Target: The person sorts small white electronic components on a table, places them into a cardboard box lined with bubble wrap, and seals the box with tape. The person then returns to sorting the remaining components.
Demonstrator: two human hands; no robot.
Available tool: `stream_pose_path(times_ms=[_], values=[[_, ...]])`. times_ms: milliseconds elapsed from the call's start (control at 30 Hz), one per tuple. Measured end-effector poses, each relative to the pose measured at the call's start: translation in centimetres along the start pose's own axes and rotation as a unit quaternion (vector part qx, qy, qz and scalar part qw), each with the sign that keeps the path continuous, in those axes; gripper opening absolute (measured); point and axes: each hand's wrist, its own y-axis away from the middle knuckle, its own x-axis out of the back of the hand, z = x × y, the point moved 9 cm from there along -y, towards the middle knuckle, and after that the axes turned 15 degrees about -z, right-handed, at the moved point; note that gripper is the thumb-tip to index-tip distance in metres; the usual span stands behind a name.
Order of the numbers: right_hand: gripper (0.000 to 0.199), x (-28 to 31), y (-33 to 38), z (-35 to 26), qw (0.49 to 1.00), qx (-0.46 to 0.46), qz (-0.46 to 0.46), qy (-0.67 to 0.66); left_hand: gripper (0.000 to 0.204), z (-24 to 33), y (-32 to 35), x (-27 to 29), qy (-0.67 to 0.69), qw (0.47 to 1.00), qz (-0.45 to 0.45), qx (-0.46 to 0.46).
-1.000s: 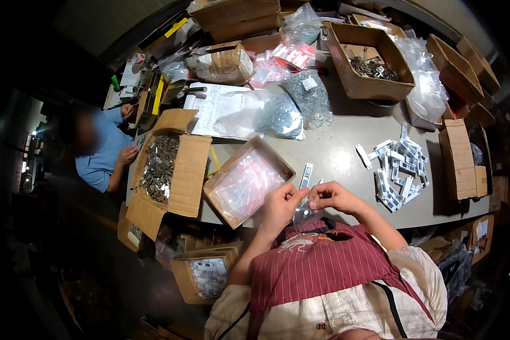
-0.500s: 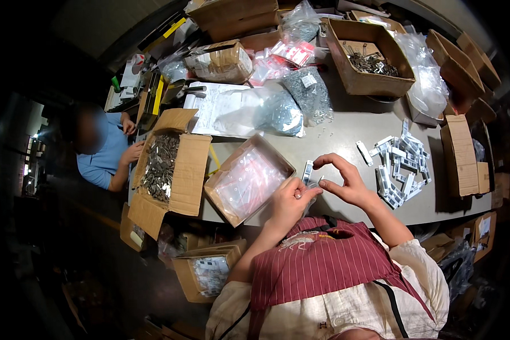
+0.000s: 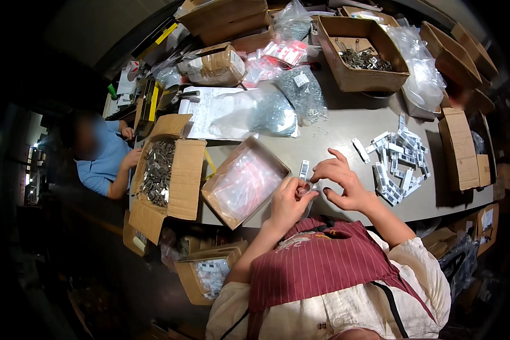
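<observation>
My left hand (image 3: 289, 201) is closed with thumb and fingers pinched on a small clear plastic bag (image 3: 307, 209), most of it hidden by the hand and my apron. My right hand (image 3: 348, 186) is just right of it, fingers spread and thumb apart, with nothing visible in its grasp; its fingertips come close to the bag's top. A small white-and-grey part (image 3: 304, 169) lies on the table just beyond my left fingertips. To the right lies a loose pile of similar white parts (image 3: 403, 160), with one single part (image 3: 360, 151) at its left side.
Left of my hands, a shallow carton (image 3: 211, 195) holds clear bags with red edges. Beyond it, an open box (image 3: 187, 181) contains metal pieces; a person in blue (image 3: 105, 156) works there. Bags of small hardware (image 3: 303, 93) and another carton of metal pieces (image 3: 361, 82) stand farther back.
My right hand's fingers have spread and one finger has lifted, while its thumb has drawn away from the bag. My left hand keeps its pinch. The whole view has shifted slightly.
</observation>
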Motion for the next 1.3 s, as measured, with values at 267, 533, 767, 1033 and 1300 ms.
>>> stream_pose_path(times_ms=[267,533,767,1033,1300], values=[[0.057,-3.6,0.7,2.2,0.971,-0.068,-0.214,0.086,0.049,2.5,-0.9,0.1,-0.152,0.985,0.02,-0.083],[0.036,1.7,-4.0,15.3,0.985,-0.171,-0.027,-0.016,0.048,-2.9,-1.9,-2.0,-0.117,0.993,-0.007,0.033],[0.031,3.2,-5.7,24.1,0.947,-0.234,-0.032,0.216,0.049,-2.0,-0.9,-1.9,-0.043,0.998,-0.032,0.035],[0.013,-1.1,-5.8,18.9,0.96,-0.07,-0.096,0.252,0.041,-3.2,-0.6,-3.2,0.024,0.995,-0.07,0.071],[0.021,0.8,0.7,17.1,0.95,-0.179,-0.055,0.251,0.038,-3.3,-0.7,-4.5,0.06,0.99,-0.105,0.079]])
